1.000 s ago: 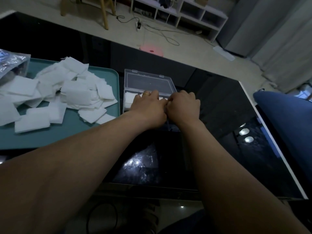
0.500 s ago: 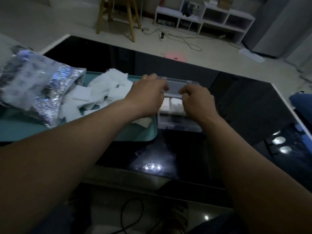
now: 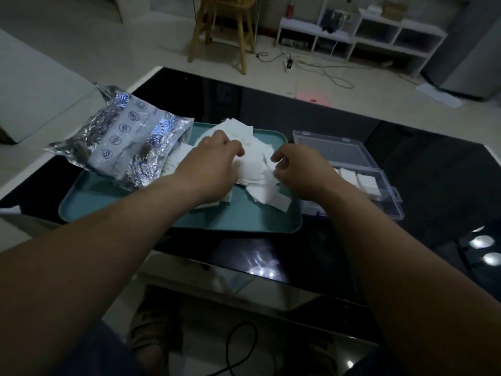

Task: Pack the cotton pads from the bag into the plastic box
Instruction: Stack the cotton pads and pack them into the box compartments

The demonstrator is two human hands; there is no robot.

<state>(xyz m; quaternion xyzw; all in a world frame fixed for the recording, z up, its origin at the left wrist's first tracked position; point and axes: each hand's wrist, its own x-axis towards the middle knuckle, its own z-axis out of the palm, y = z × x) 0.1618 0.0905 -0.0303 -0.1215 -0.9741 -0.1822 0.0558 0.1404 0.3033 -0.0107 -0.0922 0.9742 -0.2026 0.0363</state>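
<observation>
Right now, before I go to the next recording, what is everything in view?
cotton pads: many, white, heaped on the tray; a few in the box
tray: one, teal, on the table
bag: one, silver foil, over the tray's left end
box: one, clear, lid open, right of the tray
table: one, black glass
stool: one, wooden, floor beyond
left hand: one, grip curled into the pads
right hand: one, fingers curled at heap's right edge
</observation>
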